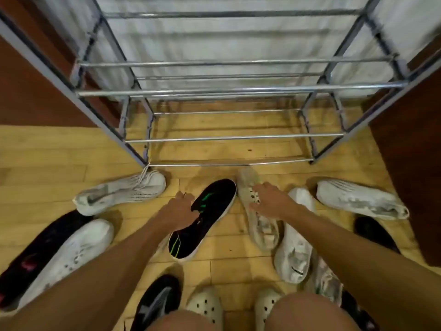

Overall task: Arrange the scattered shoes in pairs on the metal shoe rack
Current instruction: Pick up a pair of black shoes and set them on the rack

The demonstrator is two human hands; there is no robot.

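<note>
A tall metal shoe rack (229, 91) of chrome bars and grey posts stands on the yellow wooden floor (47, 158), its shelves bare. All the shoes lie on the floor in front of the rack's lowest front bar.

The left hand (179, 211) rests on the near edge of a black knit sneaker with green stripes and a white sole (202, 220), which lies just in front of the rack's middle, toe pointing towards the bar. The fingers curl over the shoe's left rim, closing on it; the shoe's body lies to the right of the palm.

The right hand (269, 201) sits on top of a beige knit sneaker with white lace loops (259, 218), just right of the black one. Its fingers are spread and bent over the laces; whether they actually clamp the shoe I cannot tell.

A white knit sneaker with a grey swoosh (121, 192) lies near the rack's left front post. Another white sneaker (360, 199) lies near the right front post, and a third white sneaker (296, 240) lies beside the beige one. Nearer the person, well apart from the rack, sit a pair of pale perforated clogs (207, 306).
</note>
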